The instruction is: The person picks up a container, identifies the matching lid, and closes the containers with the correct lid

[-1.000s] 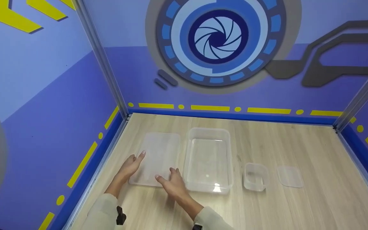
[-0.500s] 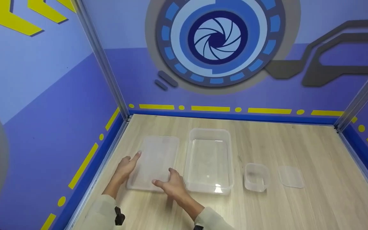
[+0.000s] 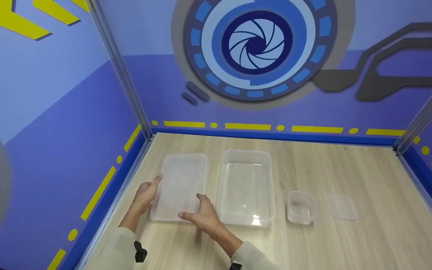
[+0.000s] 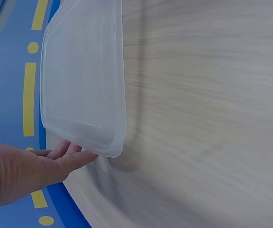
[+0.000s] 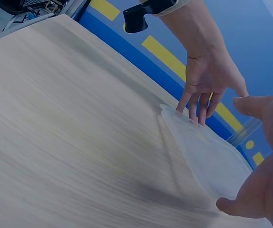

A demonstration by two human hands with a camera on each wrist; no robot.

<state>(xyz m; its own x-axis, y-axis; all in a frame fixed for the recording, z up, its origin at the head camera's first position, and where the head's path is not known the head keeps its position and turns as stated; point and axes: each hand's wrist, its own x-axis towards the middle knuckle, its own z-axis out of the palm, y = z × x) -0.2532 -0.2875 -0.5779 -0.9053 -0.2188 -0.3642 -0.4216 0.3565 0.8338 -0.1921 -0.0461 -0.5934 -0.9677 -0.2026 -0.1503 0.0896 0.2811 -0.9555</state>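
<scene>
A large clear lid (image 3: 180,183) lies at the left of the wooden table (image 3: 351,243), its near end raised a little. My left hand (image 3: 144,195) is at its left edge. In the left wrist view its straight fingers (image 4: 67,154) reach under the corner of the large lid (image 4: 84,76), with the thumb kept apart. My right hand (image 3: 201,215) grips the lid's near right corner. In the right wrist view the large lid (image 5: 208,152) runs between the left hand (image 5: 208,80) and the right hand (image 5: 265,190).
A large clear container (image 3: 246,187) stands open just right of the lid. Further right are a small clear container (image 3: 301,207) and a small lid (image 3: 341,207). Blue walls (image 3: 51,131) close the table on the left, back and right.
Both hands have closed in on the large lid's near end. The lid has shifted slightly left and its near end has come off the table.
</scene>
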